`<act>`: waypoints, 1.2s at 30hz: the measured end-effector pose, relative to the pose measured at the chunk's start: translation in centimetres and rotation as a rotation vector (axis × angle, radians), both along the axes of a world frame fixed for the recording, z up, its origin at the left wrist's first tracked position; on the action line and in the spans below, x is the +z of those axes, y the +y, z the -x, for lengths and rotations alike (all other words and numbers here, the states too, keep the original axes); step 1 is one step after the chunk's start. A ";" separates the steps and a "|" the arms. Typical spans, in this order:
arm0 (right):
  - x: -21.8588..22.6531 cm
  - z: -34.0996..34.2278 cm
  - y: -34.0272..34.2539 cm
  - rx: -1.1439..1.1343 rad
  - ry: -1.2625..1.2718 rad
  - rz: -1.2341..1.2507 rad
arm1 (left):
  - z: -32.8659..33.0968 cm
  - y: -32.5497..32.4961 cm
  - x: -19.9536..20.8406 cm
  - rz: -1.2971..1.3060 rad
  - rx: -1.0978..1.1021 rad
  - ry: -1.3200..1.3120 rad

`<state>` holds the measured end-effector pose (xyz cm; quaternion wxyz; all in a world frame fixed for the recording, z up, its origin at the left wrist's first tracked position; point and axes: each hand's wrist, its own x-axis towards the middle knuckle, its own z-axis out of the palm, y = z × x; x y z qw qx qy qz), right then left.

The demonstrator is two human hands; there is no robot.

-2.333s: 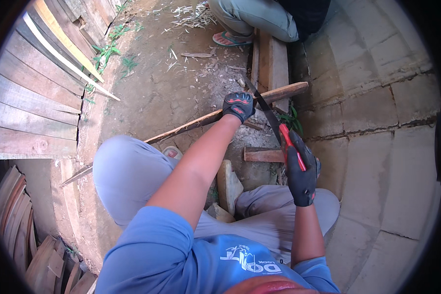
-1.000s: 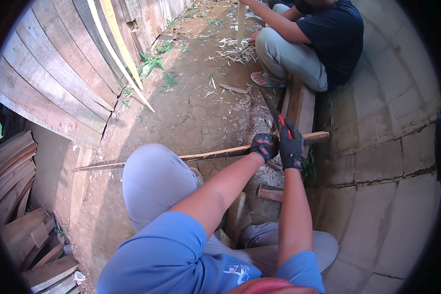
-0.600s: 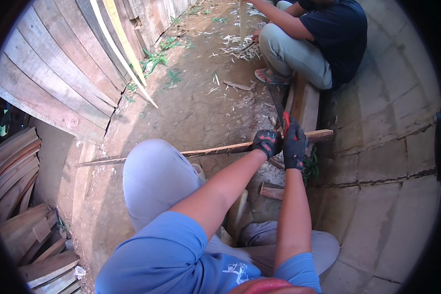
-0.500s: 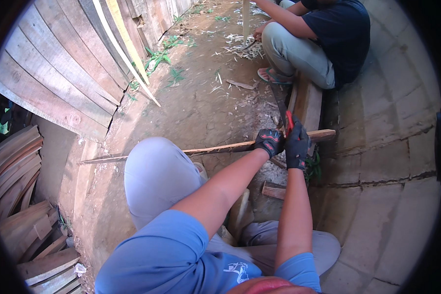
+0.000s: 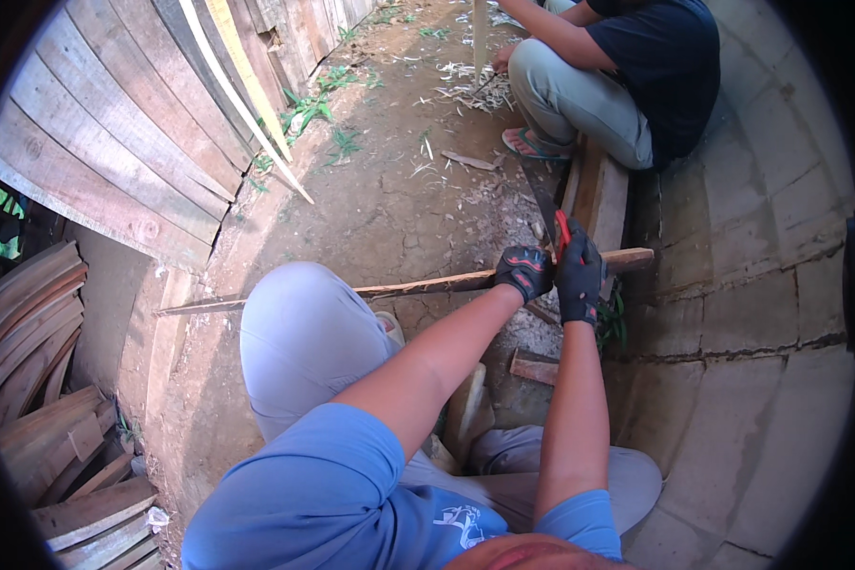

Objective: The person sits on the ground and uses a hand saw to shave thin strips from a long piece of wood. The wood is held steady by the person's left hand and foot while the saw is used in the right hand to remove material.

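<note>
Wooden stick point(image 5: 427, 284), right of centre in the frame, is clasped by the left hand point(image 5: 524, 273), seemingly for steadiness, while the right hand point(image 5: 579, 278) grips the red-handled saw point(image 5: 544, 203).

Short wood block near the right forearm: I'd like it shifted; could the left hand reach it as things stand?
Probably yes: the left hand, though on the long board, is near the short wood block with no obvious barrier.

Plank point(image 5: 427, 286): rough wood | saw blade point(image 5: 542, 198): matt metal | handle point(image 5: 562, 228): smooth plastic | gloves point(image 5: 524, 272): cloth
</note>
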<state>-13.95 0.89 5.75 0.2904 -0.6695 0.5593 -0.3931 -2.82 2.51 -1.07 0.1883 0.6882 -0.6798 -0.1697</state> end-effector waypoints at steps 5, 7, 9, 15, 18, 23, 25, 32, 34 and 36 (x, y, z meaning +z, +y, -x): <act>-0.6 0.3 -0.4 0.006 -0.016 0.020 | 0.2 -0.1 0.1 -0.011 -0.006 -0.010; -0.4 0.1 -0.2 0.008 -0.024 0.001 | 0.1 0.0 0.4 -0.031 -0.003 -0.001; -0.4 0.1 -0.2 0.000 -0.014 0.001 | 0.1 0.1 0.3 -0.026 0.002 -0.004; -0.7 0.2 -0.2 -0.014 -0.025 -0.005 | 0.1 0.1 0.4 -0.016 0.002 0.006; -0.7 0.1 -0.2 -0.011 -0.025 -0.006 | 0.1 0.2 0.3 -0.014 0.004 0.006; -1.0 0.4 -0.4 0.004 -0.023 0.011 | 0.1 0.1 0.3 -0.020 -0.005 0.017; -1.1 0.5 -0.4 0.002 -0.027 0.011 | 0.3 0.2 0.3 0.016 0.006 -0.015; -0.6 0.1 0.0 0.003 -0.018 0.008 | 0.2 0.2 0.2 0.003 0.009 -0.024; -0.7 0.3 -0.1 -0.005 -0.036 0.001 | 0.3 0.1 0.3 -0.010 0.009 -0.017; -0.7 0.1 0.0 -0.011 -0.035 0.009 | 0.2 0.1 0.4 -0.022 0.012 -0.005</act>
